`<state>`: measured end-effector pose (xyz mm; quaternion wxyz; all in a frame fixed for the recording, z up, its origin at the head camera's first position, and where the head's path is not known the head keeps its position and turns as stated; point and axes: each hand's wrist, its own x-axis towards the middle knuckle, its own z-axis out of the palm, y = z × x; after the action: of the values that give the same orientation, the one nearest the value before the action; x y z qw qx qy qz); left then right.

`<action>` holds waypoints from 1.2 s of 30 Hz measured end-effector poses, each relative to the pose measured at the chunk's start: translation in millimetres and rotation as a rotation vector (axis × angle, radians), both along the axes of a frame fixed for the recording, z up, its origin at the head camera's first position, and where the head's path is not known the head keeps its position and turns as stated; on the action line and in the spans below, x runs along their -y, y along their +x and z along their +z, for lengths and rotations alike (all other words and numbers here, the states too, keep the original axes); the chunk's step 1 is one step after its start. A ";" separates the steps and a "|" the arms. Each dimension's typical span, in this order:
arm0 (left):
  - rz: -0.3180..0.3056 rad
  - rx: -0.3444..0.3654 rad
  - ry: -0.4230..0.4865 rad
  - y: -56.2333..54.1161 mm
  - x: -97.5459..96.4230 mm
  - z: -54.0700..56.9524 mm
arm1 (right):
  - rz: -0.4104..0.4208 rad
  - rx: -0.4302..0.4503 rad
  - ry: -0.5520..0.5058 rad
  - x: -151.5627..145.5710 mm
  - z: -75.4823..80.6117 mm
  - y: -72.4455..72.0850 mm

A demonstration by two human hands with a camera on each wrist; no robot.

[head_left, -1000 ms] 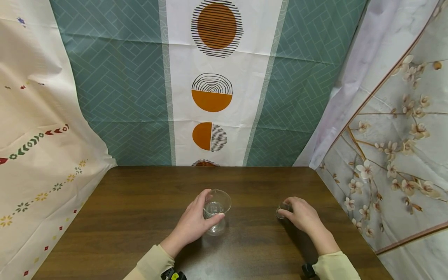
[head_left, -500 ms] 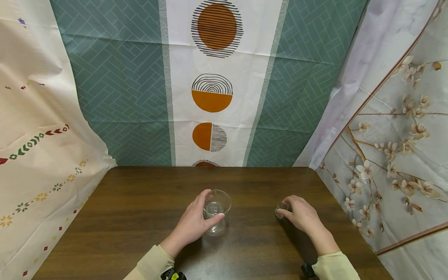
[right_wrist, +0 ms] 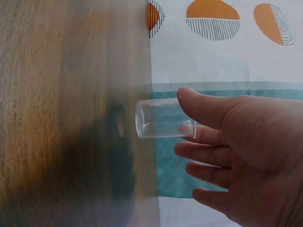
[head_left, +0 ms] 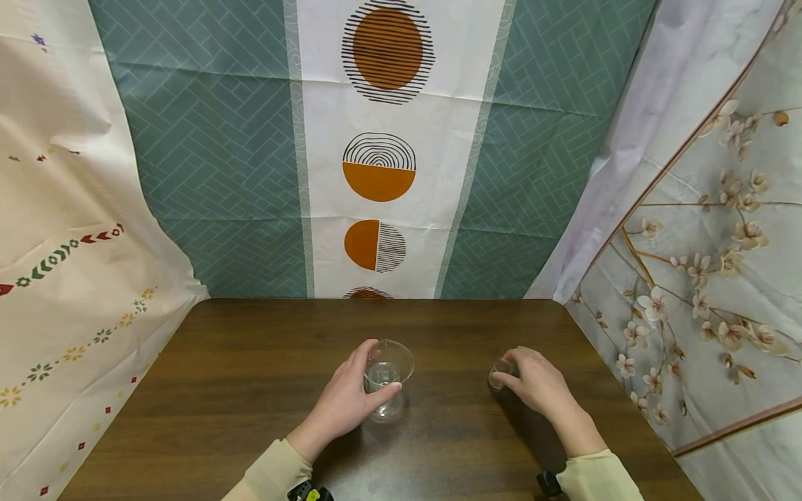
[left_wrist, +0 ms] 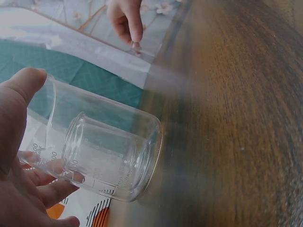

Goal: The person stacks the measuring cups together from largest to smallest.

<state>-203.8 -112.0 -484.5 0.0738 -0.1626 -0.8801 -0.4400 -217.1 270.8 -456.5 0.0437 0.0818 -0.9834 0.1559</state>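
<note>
Near the middle of the table, a large clear glass beaker (head_left: 404, 363) with printed graduations stands upright. My left hand (head_left: 343, 402) grips its upper wall, thumb on the near side and fingers round the far side. Nested inside it is a smaller glass beaker (left_wrist: 106, 149), seen through the wall in the left wrist view. Off to the right, my right hand (head_left: 541, 384) pinches a small clear glass beaker (right_wrist: 162, 119) near its rim between thumb and index finger. The other fingers extend loosely below it in the right wrist view. That small beaker is upright, its base just above the wood.
The dark wooden table (head_left: 250, 348) extends under both hands. A green and white patterned curtain (head_left: 219, 174) hangs along its back edge. Cream cloth (head_left: 69, 313) borders the left side, and a floral cloth (head_left: 708, 278) the right.
My right hand has shifted slightly left and away from me, carrying the small beaker with it. The left hand and the large beaker stay in place.
</note>
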 end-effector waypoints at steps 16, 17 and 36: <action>-0.001 0.012 -0.001 -0.3 -0.2 -1.3 | 0.048 -0.078 -0.011 9.5 5.8 0.7; 0.000 0.012 0.000 -0.4 -0.3 -1.3 | 0.051 -0.080 -0.012 10.0 5.9 0.7; 0.003 -0.001 -0.007 0.2 -0.3 0.8 | 0.062 -0.039 -0.015 23.5 14.1 1.8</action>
<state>-203.6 -111.6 -483.7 0.0747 -0.1617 -0.8817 -0.4368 -215.3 247.3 -442.4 0.0589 0.1149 -0.9781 0.1632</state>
